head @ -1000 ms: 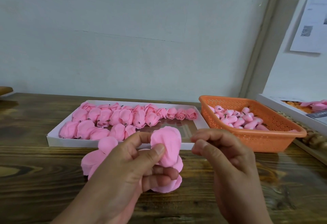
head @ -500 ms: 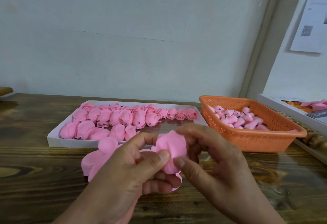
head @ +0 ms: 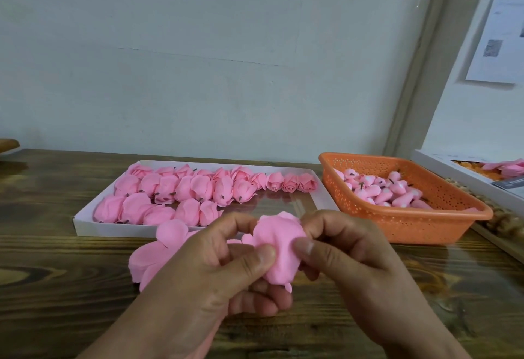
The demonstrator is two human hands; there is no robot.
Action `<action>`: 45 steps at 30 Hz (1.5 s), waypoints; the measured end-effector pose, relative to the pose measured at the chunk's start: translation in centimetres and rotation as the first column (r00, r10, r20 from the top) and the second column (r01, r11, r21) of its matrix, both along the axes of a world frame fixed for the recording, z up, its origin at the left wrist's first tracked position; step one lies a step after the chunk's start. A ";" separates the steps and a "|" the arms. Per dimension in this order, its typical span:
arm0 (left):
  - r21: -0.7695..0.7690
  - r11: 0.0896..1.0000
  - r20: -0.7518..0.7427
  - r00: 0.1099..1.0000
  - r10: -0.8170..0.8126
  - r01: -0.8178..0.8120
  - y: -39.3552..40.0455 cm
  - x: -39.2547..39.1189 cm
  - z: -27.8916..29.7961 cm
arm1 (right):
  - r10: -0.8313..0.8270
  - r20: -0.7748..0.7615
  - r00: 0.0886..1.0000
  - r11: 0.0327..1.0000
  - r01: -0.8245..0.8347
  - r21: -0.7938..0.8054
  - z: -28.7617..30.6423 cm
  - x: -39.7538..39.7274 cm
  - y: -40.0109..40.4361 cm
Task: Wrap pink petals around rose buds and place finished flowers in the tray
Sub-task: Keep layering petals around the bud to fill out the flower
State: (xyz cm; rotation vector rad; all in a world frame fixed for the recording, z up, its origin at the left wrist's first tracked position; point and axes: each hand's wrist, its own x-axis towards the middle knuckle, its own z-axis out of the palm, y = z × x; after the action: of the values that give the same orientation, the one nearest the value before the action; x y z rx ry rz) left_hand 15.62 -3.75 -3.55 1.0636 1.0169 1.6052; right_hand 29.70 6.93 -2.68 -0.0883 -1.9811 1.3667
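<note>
Our left hand [head: 215, 270] and right hand [head: 348, 251] both close on one soft pink petal-wrapped rose bud [head: 279, 248], thumbs pressing its near face and fingers curled behind, held just above the dark wooden table [head: 56, 287] near the front edge. Loose pink petals [head: 158, 248] lie on the table to the left, partly hidden by our left hand. We judge the wrap unfinished; if either thumb eases off, the thin petal could spring open or crease, and too hard a squeeze could crush the bud. Beyond our hands, the shallow white cardboard tray [head: 85, 222] holds rows of finished pink flowers [head: 198, 188] filling its left and far parts, its near right part bare. To the right, the orange perforated plastic basket [head: 425, 225] holds small pink unwrapped buds [head: 382, 191]
</note>
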 end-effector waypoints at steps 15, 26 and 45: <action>-0.005 0.989 -0.040 0.989 0.145 -0.145 0.5 0.2 -0.5 | -0.519 -0.104 0.849 0.793 0.523 0.312 -0.9 -1.1 -1.1; 0.048 0.969 -0.231 0.941 0.247 -0.242 1.1 0.3 -1.6 | -0.604 -0.087 0.792 0.757 0.604 0.249 -0.9 -1.9 -2.3; 0.106 0.875 -0.670 0.616 0.414 -0.473 2.3 -0.4 -2.1 | -0.334 0.324 0.885 0.941 0.290 0.177 1.1 -3.1 0.1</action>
State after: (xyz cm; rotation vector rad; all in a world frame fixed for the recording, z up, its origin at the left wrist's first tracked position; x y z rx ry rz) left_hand 15.21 -1.44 -5.67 1.4700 1.9625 1.5393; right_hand 26.58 7.07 -1.56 -0.6072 -2.2182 1.0679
